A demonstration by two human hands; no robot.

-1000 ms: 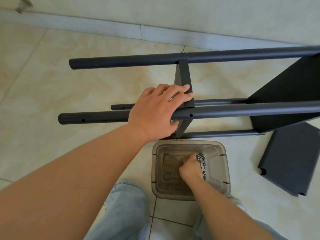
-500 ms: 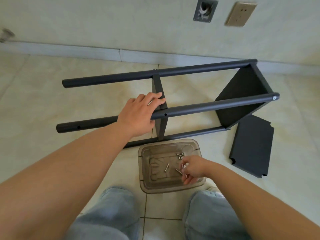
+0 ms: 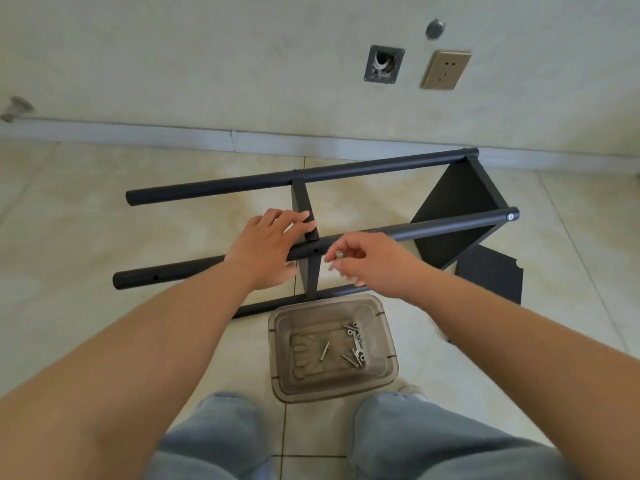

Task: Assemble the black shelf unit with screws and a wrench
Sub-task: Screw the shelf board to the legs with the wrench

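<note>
- The black shelf unit (image 3: 450, 216) lies on its side on the tiled floor (image 3: 69, 237), near the wall, its long poles running left to right and tilting a little up toward the right
- Left hand (image 3: 266, 251) is wrapped over the near pole (image 3: 415, 230) right where the middle shelf panel (image 3: 304, 216) meets it, fingers draped onto the panel's edge: looks like a bracing grip, to keep hole and panel lined up
- Right hand (image 3: 370, 261) comes in just beside it, thumb and forefinger pinched on a small silver screw (image 3: 338, 254), the other fingers curled loosely
- The screw's head faces the camera; its shank is hidden, so its exact aim is unclear
- An open hole (image 3: 316, 251) shows in the pole just left of the screw, between the two hands: that's surely the target
- Clear plastic tub (image 3: 332, 348) sits on the floor between the knees, within easy reach, holding spare screws and what may be the wrench (image 3: 356, 346)
- A loose black panel (image 3: 491, 278) waits flat on the floor at right, partly behind the frame
</note>
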